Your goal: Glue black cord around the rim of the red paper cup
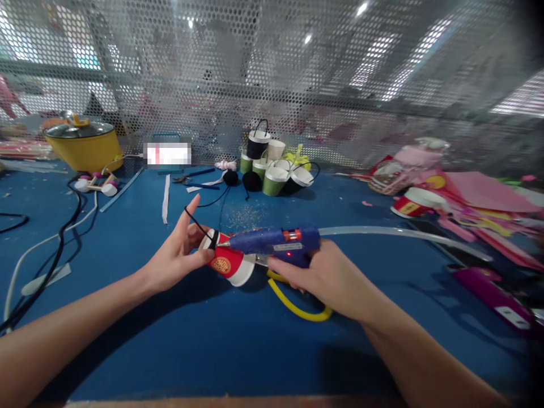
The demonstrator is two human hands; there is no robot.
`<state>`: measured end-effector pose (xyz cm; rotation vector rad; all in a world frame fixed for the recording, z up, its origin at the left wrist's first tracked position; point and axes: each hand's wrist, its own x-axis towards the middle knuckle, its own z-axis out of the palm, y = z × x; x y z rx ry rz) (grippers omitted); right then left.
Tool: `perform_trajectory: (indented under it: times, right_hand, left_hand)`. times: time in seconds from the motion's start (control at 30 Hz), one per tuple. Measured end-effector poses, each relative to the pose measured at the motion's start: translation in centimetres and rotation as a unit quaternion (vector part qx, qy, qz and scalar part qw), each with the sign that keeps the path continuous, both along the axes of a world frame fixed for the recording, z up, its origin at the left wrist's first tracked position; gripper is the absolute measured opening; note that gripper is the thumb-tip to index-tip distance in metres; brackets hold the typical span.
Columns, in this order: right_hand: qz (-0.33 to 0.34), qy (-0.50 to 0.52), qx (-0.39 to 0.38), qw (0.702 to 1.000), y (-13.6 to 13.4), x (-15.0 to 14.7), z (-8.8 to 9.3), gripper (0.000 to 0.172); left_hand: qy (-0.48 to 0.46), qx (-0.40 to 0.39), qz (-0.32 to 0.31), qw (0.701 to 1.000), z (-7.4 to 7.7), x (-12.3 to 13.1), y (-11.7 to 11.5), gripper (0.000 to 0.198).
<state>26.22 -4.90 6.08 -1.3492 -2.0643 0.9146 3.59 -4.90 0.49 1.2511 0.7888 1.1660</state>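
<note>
In my left hand (182,252) is a red and white paper cup (236,263), tilted on its side with its wide rim toward the lower right. Black cord (196,218) is wrapped near the cup's narrow end and loops up over my raised index finger. My right hand (325,277) grips a blue glue gun (272,242), whose metal nozzle points left at the black cord on the cup. A red light glows on the gun's body. From its back a long clear glue stick (382,230) extends right. Below it lies a yellow curved cord or tube (297,309).
Small green, black and white cups (276,178) with handles stand at the back, beside black yarn balls (252,181). Pliers (191,178) lie nearby. A yellow pot (87,147) stands back left. Pink sheets (471,198), another red cup (412,204) and a purple device (491,294) lie right.
</note>
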Motion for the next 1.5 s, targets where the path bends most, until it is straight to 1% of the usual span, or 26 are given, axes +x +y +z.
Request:
perform_trajectory:
  times: [0.1,0.3,0.47,0.67,0.77,0.87,1.03,1.17,1.3,1.5]
  right_hand:
    - [-0.004,-0.006,0.016,1.0,-0.1,-0.08,-0.17,0.03]
    - [-0.017,-0.014,0.054,0.998,-0.17,-0.09,-0.18,0.023]
    - [0.022,-0.012,0.063,0.998,-0.29,-0.14,-0.1,0.011]
    - [-0.008,-0.028,0.059,0.998,-0.36,-0.14,-0.16,0.018]
    - [0.011,-0.033,0.057,0.998,-0.38,-0.02,-0.15,0.017]
    - [0.022,-0.053,0.076,0.995,-0.42,0.1,0.02,0.019]
    - [-0.004,-0.073,0.108,0.991,-0.47,0.02,0.5,0.022]
    - [0.004,-0.068,0.086,0.994,-0.69,-0.12,0.69,0.02]
    - [-0.013,-0.092,0.069,0.993,-0.93,-0.19,0.68,0.02]
    - [-0.003,-0.082,0.092,0.992,-0.88,-0.2,0.74,0.023]
  left_hand:
    - [0.006,-0.002,0.003,1.0,0.09,0.02,0.0,0.096]
    - [0.014,0.007,0.003,1.0,0.05,-0.01,-0.11,0.096]
    - [0.012,0.01,-0.005,1.0,-0.18,-0.07,-0.04,0.094]
    - [0.012,0.018,-0.01,1.0,-0.26,-0.11,-0.06,0.092]
    - [0.012,0.022,-0.015,1.0,-0.34,-0.06,0.03,0.095]
    - [0.009,0.031,-0.021,0.999,-0.47,-0.04,0.17,0.096]
    - [0.014,0.06,-0.029,0.998,-0.7,-0.18,0.21,0.095]
    - [0.017,0.061,-0.035,0.997,-0.74,-0.26,0.17,0.095]
    - [0.008,0.056,-0.037,0.998,-0.69,-0.24,0.21,0.095]
    - [0.015,0.06,-0.04,0.997,-0.73,-0.25,0.18,0.096]
